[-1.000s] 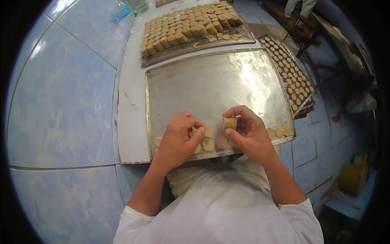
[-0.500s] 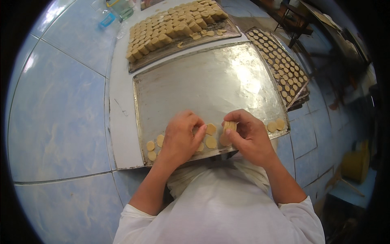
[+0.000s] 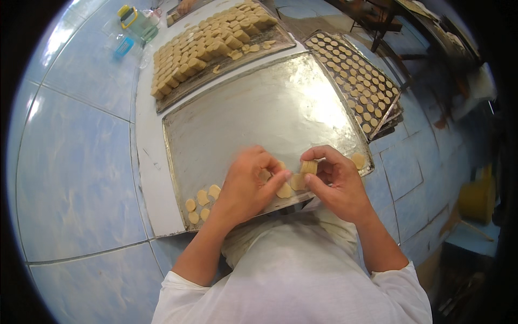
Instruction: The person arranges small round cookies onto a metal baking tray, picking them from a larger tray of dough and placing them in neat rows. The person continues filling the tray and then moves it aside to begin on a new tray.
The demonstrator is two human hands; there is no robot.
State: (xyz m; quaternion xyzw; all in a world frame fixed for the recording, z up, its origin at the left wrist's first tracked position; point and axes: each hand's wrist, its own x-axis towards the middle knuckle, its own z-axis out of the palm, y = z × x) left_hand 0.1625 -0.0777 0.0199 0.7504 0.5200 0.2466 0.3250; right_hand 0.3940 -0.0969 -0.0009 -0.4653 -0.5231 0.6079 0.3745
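Note:
A small stack of thin, pale dough rounds (image 3: 309,167) is pinched between the thumb and fingers of my right hand (image 3: 340,183), low over the near edge of a large metal baking tray (image 3: 232,113). Close to its left, my left hand (image 3: 251,183) is slightly blurred, thumb and fingers drawn together. Whether a round is between its fingertips I cannot make out. Single rounds lie flat on the tray below the hands, one dough round (image 3: 297,182) just under the stack. Several more rounds (image 3: 203,197) lie in the near left corner, and another round (image 3: 358,160) near the right edge.
Behind the tray, a board (image 3: 178,97) carries many piled rows of dough pieces (image 3: 210,46). Stacked trays with spaced rounds (image 3: 359,81) stand at the right. A green bottle with a yellow lid (image 3: 141,26) is far left. Another person's hand (image 3: 186,6) shows at the top.
The view has turned slightly, shifting the tray leftward in the picture. Another round now shows on the tray beneath the stack. My left hand has moved nearer to my right hand.

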